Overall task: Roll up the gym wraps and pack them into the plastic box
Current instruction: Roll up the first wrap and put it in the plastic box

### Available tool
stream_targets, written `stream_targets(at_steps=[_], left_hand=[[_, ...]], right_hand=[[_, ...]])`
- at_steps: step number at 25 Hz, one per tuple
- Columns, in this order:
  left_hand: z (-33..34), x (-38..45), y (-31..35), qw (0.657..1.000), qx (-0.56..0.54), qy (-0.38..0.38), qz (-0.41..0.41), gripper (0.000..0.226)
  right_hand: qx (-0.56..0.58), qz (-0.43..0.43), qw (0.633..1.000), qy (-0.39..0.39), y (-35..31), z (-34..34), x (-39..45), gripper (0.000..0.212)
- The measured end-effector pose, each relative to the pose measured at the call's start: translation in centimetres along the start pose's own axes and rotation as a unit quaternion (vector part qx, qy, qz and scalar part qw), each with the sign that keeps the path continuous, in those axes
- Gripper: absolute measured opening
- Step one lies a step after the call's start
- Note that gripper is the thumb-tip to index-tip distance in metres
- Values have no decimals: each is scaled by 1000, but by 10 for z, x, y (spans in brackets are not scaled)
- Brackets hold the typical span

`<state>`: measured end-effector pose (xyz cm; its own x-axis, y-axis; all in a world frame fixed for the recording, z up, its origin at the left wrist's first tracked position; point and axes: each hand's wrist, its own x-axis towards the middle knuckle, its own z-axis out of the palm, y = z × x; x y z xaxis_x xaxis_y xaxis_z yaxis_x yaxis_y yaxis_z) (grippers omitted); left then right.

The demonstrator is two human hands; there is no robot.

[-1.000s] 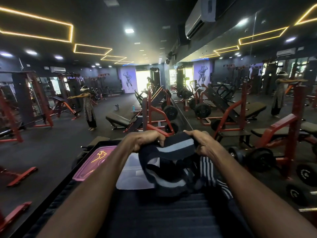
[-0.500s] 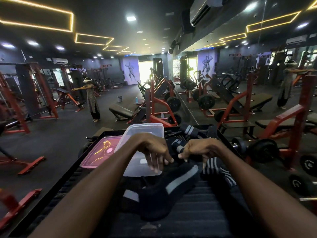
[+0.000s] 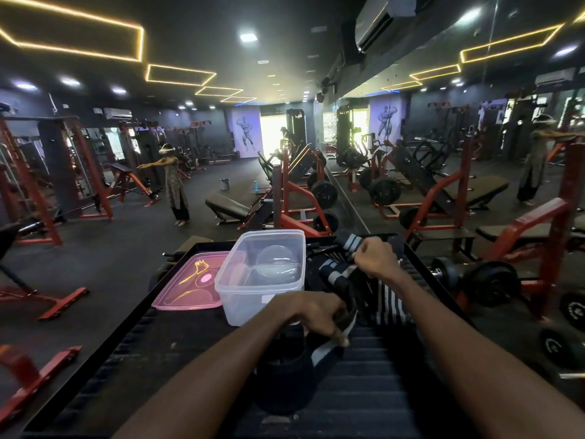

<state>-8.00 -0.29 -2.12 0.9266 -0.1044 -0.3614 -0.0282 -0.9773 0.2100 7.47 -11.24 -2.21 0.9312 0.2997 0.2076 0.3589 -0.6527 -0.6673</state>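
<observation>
A clear plastic box (image 3: 240, 299) stands open on a black ribbed bench surface (image 3: 380, 391). Its pink lid (image 3: 186, 296) lies flat to its left. Right of the box lies a heap of black gym wraps with white stripes (image 3: 389, 304). My left hand (image 3: 316, 315) grips the near end of one wrap (image 3: 291, 372), which lies stretched toward me. My right hand (image 3: 375, 259) is farther away, fingers curled around a striped wrap near the heap's far end. The box holds no wraps.
The bench surface has raised black edges (image 3: 126, 327) on both sides. Red weight machines (image 3: 297, 204) and plates stand beyond it. A mirror wall runs along the right. A person (image 3: 174, 185) stands with arms out on the dark floor at left.
Both hands dropped from holding a wrap up together. My left hand pulled back toward me with one end; my right hand moved away toward the heap's far end. The box is now uncovered.
</observation>
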Motion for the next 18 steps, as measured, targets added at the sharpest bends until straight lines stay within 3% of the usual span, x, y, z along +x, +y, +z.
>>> stream_targets(at_steps=[2, 6, 10, 13, 15, 18], left_hand=[[4, 1, -8, 998, 37, 6, -42, 35], [-9, -8, -18, 989, 34, -51, -133, 38], [-26, -7, -11, 994, -4, 66, -82, 34], [-32, 4, -5, 970, -18, 229, -73, 36], [-33, 11, -3, 952, -43, 288, -91, 58], [-36, 24, -5, 962, -112, 241, -61, 109]], right_hand=[[-11, 9, 999, -49, 6, 12, -1, 6], [-22, -16, 995, -98, 19, 22, 3, 10], [-2, -37, 999, -33, 25, 12, 7, 16], [105, -26, 992, 68, 14, -2, 3, 13], [203, -8, 974, 97, 4, -15, -2, 16], [348, 18, 936, 54, -9, -30, -10, 20]])
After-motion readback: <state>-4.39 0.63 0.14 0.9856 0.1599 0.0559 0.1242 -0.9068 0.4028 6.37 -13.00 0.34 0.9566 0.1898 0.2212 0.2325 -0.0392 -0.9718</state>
